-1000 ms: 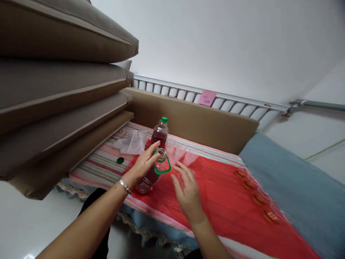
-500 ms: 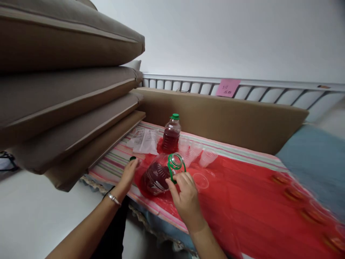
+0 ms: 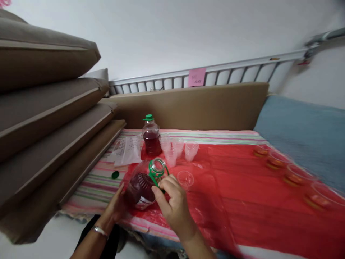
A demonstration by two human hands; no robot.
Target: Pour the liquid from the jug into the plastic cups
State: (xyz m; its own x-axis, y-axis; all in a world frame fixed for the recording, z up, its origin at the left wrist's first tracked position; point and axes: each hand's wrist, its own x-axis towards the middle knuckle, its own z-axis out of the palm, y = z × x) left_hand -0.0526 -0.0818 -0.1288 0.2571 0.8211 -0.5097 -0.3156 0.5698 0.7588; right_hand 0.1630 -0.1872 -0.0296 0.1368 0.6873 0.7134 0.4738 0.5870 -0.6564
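Observation:
A large clear jug [image 3: 142,183] of dark red drink stands uncapped on a red plastic sheet [image 3: 242,194], tilted toward the right. My right hand [image 3: 169,203] is closed around its green handle [image 3: 155,176] by the neck. My left hand [image 3: 117,207] presses flat against the jug's lower left side. One empty clear plastic cup [image 3: 185,178] stands just right of the jug's mouth. The green cap [image 3: 115,175] lies on the striped cloth to the left.
A second, capped bottle [image 3: 151,136] of red drink stands behind, beside stacks of clear cups [image 3: 176,147] and a plastic bag [image 3: 126,151]. Several filled cups [image 3: 291,172] line the right side. Brown cushions [image 3: 48,108] are stacked at left; a blue mattress [image 3: 302,126] lies at right.
My left hand went from the jug's neck toward the cap, then down to the jug's base. My right hand took hold of the handle and the jug tilted. A single cup now stands nearby.

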